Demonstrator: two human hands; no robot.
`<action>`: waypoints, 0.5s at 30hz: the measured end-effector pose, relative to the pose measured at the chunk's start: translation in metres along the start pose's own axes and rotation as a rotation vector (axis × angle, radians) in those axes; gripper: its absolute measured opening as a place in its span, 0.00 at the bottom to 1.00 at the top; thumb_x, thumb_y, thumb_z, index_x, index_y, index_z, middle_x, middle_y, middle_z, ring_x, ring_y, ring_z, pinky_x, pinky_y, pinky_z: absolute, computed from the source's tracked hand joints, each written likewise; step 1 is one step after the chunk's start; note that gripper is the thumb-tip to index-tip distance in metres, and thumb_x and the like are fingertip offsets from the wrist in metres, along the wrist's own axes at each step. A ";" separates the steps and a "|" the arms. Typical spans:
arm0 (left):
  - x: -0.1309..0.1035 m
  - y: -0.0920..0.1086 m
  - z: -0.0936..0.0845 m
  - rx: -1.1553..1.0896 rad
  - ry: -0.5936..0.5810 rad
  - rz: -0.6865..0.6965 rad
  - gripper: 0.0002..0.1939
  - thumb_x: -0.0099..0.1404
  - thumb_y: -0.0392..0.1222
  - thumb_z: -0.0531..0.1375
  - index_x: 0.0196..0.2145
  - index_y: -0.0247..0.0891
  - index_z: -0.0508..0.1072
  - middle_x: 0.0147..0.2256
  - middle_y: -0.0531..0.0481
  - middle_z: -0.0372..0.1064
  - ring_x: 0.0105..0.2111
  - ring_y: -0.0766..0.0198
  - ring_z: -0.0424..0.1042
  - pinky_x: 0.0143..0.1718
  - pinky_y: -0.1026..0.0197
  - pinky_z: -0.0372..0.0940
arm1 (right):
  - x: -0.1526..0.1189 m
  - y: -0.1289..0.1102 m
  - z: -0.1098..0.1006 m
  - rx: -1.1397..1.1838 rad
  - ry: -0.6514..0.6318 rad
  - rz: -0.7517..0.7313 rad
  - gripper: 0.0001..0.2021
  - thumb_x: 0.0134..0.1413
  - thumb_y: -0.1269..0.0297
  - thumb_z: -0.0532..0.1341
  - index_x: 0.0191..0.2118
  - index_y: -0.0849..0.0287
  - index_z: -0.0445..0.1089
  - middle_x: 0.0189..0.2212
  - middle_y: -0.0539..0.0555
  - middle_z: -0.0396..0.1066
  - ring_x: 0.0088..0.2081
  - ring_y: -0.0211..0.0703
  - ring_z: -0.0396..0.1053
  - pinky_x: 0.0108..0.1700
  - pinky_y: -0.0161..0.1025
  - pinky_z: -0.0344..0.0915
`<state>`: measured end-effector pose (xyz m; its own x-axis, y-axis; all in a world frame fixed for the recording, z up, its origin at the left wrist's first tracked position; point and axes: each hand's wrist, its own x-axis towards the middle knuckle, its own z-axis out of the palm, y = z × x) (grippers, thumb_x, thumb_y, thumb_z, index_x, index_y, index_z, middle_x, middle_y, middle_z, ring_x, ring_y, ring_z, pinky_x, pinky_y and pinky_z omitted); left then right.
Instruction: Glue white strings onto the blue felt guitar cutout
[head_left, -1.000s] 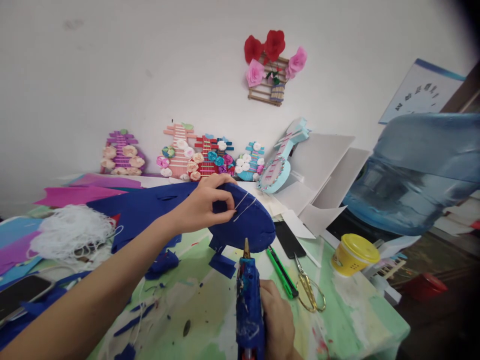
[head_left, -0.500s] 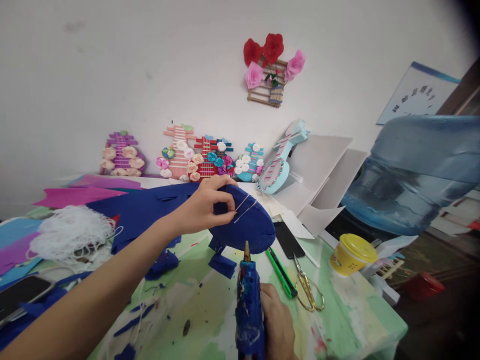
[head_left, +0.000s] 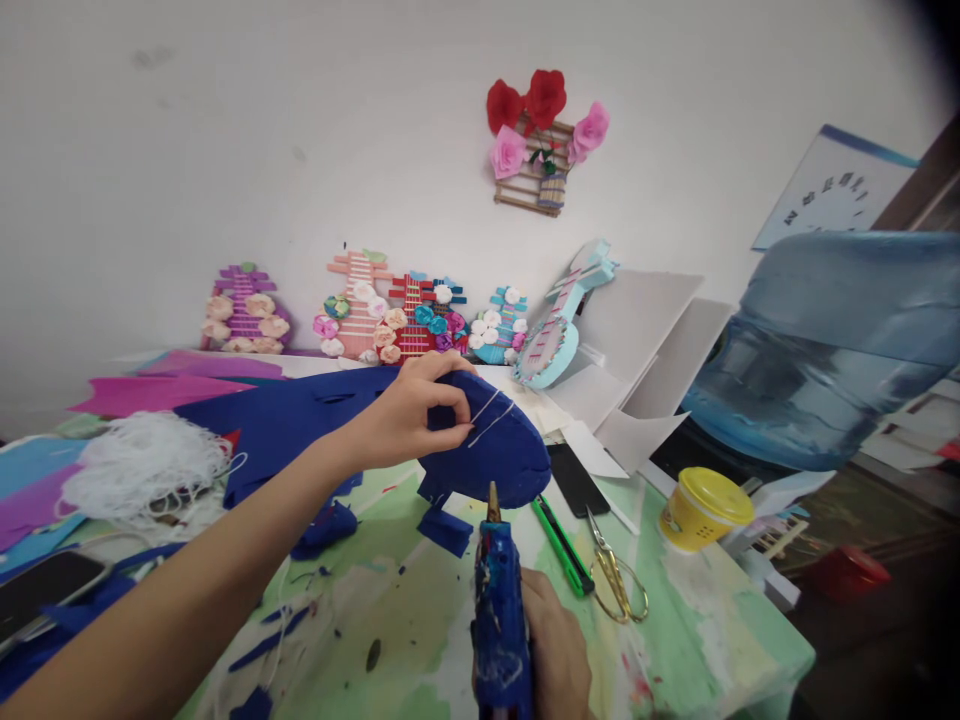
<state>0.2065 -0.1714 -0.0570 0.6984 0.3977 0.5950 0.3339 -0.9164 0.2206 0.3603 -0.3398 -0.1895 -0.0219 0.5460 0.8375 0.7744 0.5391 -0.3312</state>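
A dark blue rounded craft piece point(head_left: 502, 465) is tilted up over the table, with two white strings point(head_left: 491, 424) running across its face. My left hand point(head_left: 420, 405) rests against it, thumb and forefinger pinched at the lower end of a string. Below, my right hand point(head_left: 555, 640) is wrapped round a paint-smeared blue hot glue gun point(head_left: 498, 610). Its brass nozzle points up and lies just under the piece's lower edge in the view; whether they touch I cannot tell. Blue scraps point(head_left: 446, 530) lie beneath the piece.
Right of the glue gun lie a green utility knife point(head_left: 562, 545), gold-handled scissors point(head_left: 615, 580) and a black phone point(head_left: 577, 480). A yellow tub point(head_left: 705, 508) stands near a large water bottle point(head_left: 832, 340). White string point(head_left: 146, 470) is heaped at left. Paper instruments point(head_left: 412, 310) line the wall.
Almost nothing differs. Both hands, the glue gun and the blue piece keep practically the same places.
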 end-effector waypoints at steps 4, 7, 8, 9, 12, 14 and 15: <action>0.000 0.001 0.000 0.004 0.007 0.002 0.05 0.60 0.39 0.59 0.26 0.38 0.73 0.48 0.47 0.64 0.49 0.57 0.62 0.54 0.51 0.55 | 0.001 0.006 0.000 0.010 -0.015 -0.086 0.16 0.61 0.65 0.51 0.54 0.56 0.62 0.34 0.56 0.75 0.29 0.45 0.75 0.25 0.35 0.69; 0.000 0.001 0.000 0.005 0.005 -0.003 0.05 0.60 0.38 0.59 0.26 0.38 0.73 0.49 0.48 0.64 0.49 0.56 0.62 0.55 0.51 0.55 | 0.002 0.011 0.001 0.041 -0.016 -0.136 0.17 0.61 0.66 0.51 0.55 0.57 0.61 0.33 0.56 0.75 0.30 0.45 0.76 0.25 0.34 0.70; 0.000 0.002 0.000 0.006 0.004 -0.003 0.05 0.60 0.38 0.59 0.26 0.38 0.73 0.49 0.48 0.64 0.49 0.56 0.62 0.55 0.51 0.55 | 0.002 0.011 0.002 0.052 -0.015 -0.137 0.17 0.61 0.66 0.50 0.55 0.57 0.61 0.33 0.56 0.75 0.30 0.45 0.76 0.25 0.34 0.70; 0.000 0.001 0.000 0.007 0.002 -0.002 0.05 0.60 0.38 0.59 0.26 0.38 0.73 0.49 0.48 0.64 0.49 0.56 0.62 0.55 0.51 0.55 | 0.002 0.012 0.002 0.059 -0.016 -0.128 0.17 0.61 0.67 0.50 0.55 0.57 0.60 0.33 0.56 0.74 0.30 0.45 0.76 0.25 0.34 0.70; 0.001 0.001 0.000 0.004 0.000 0.004 0.05 0.60 0.38 0.60 0.26 0.38 0.73 0.48 0.48 0.64 0.50 0.57 0.62 0.54 0.51 0.55 | 0.002 0.011 0.004 0.070 -0.016 -0.122 0.18 0.59 0.68 0.52 0.55 0.56 0.59 0.32 0.55 0.74 0.29 0.44 0.76 0.25 0.34 0.70; 0.001 0.000 0.000 0.004 0.003 0.012 0.05 0.60 0.38 0.60 0.26 0.38 0.73 0.48 0.47 0.64 0.50 0.56 0.62 0.54 0.51 0.55 | 0.001 0.010 0.005 0.055 -0.002 -0.100 0.19 0.57 0.69 0.52 0.55 0.55 0.59 0.32 0.54 0.74 0.29 0.44 0.76 0.24 0.34 0.70; 0.001 0.000 0.000 0.006 0.005 0.016 0.05 0.60 0.38 0.60 0.27 0.38 0.73 0.48 0.47 0.64 0.50 0.57 0.62 0.54 0.51 0.55 | 0.001 0.010 0.006 0.046 0.009 -0.085 0.19 0.57 0.69 0.52 0.55 0.55 0.59 0.32 0.54 0.74 0.28 0.44 0.75 0.24 0.34 0.70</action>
<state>0.2070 -0.1709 -0.0567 0.7009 0.3827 0.6019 0.3268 -0.9224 0.2060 0.3641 -0.3305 -0.1945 -0.0806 0.4911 0.8674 0.7400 0.6125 -0.2780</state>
